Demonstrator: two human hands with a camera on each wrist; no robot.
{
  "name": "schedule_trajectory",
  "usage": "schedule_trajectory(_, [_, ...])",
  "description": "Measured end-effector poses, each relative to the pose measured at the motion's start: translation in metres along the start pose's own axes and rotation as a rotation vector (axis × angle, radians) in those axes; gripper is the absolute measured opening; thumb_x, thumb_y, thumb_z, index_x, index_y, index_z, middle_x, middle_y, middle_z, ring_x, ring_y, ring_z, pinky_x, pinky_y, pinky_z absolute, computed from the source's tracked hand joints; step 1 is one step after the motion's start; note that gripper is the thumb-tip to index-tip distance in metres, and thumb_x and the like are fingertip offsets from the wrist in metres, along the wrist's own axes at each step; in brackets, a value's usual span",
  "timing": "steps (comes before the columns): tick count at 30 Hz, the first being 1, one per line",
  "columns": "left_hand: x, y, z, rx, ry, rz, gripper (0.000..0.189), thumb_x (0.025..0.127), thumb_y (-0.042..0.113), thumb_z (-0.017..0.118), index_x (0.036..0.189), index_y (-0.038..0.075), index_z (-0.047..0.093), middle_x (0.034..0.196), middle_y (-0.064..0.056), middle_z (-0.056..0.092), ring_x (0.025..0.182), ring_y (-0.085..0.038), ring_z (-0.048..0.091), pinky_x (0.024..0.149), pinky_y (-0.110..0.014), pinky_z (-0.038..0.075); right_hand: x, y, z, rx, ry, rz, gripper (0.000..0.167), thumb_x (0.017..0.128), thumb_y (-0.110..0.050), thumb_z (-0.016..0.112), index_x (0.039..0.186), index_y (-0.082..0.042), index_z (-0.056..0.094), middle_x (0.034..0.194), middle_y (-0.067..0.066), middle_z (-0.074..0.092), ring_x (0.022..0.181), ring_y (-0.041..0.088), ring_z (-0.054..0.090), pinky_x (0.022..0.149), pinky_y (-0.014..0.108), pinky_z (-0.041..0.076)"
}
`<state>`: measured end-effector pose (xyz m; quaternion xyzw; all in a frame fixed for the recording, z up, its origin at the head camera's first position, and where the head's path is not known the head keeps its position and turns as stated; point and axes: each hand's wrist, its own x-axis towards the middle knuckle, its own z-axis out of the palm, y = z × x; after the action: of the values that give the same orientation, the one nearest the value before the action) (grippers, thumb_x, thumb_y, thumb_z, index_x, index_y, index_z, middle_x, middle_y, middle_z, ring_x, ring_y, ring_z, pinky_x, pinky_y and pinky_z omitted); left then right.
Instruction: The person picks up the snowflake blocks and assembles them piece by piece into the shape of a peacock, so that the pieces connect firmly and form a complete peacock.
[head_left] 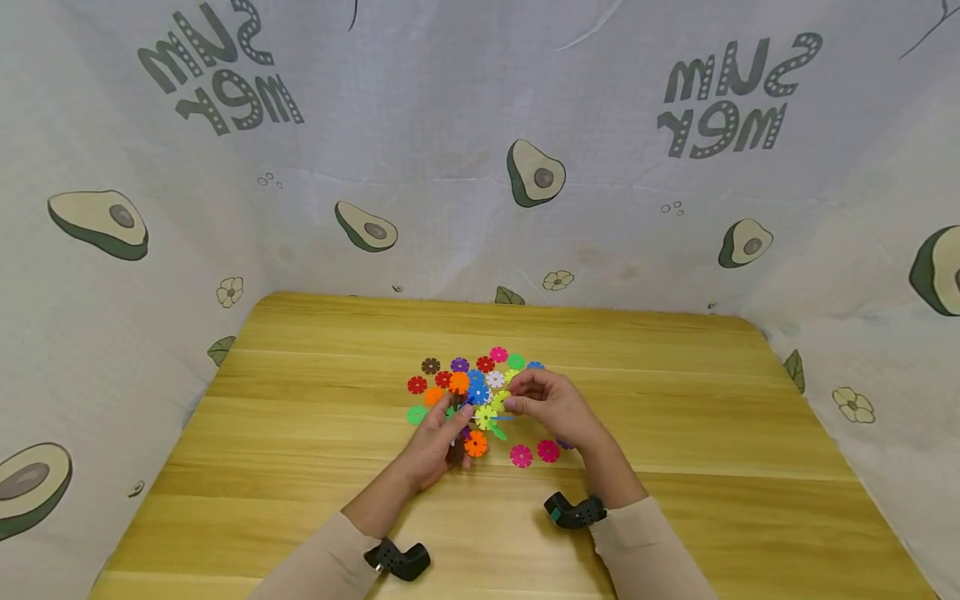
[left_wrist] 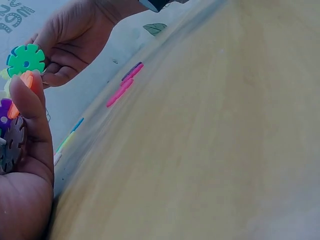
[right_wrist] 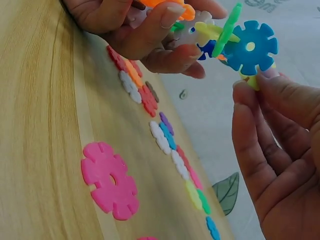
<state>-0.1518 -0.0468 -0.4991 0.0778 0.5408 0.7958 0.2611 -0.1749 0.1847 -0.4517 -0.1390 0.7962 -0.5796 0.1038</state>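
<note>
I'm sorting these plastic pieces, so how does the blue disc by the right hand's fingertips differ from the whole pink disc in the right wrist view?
The blue disc is raised off the table, while the pink disc lies flat on it. The blue disc is crowded by a green disc; the pink disc has bare wood around it. Both are round, with notched rims and a centre hole.

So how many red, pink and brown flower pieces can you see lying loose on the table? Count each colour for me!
Red pieces: 3
Pink pieces: 3
Brown piece: 1
Total: 7 showing; others could be hidden from view.
</note>
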Motion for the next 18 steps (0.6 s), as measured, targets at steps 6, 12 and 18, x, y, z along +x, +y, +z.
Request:
schedule_trajectory(6, [0.000,0.000,-0.001,0.004,0.045,-0.029,0.068,0.109,0.042,0.045,0.160,0.008,0.015,0.119,-0.003,0.047,0.073,-0.011,0.059,0.052,-0.019,0.052,-0.001,-0.001,0.003,-0.026,-0.019,-0.035,0.011,0.096,-0.008,0.070,0.103,0.000,0.071,0.097,0.011,0.072,0.087,0.023,0.071,0.078,0.036,0.062])
schedule_trajectory(12, [0.000,-0.001,-0.001,-0.004,0.061,-0.022,0.063,0.109,0.042,0.046,0.154,0.007,0.019,0.120,-0.005,0.049,0.075,-0.012,0.059,0.052,-0.019,0.050,-0.001,-0.002,0.009,-0.077,0.009,-0.055,0.005,0.095,-0.006,0.070,0.099,-0.003,0.073,0.096,0.013,0.073,0.086,0.034,0.069,0.075,0.037,0.063])
schedule_trajectory(18, [0.001,-0.001,-0.001,-0.020,0.080,-0.002,0.050,0.109,0.038,0.045,0.143,0.006,0.026,0.105,-0.001,0.058,0.069,-0.011,0.060,0.050,-0.019,0.049,-0.001,-0.004,0.016,-0.144,0.055,-0.109,0.005,0.095,-0.005,0.070,0.096,-0.008,0.075,0.095,0.010,0.074,0.083,0.021,0.070,0.074,0.032,0.063])
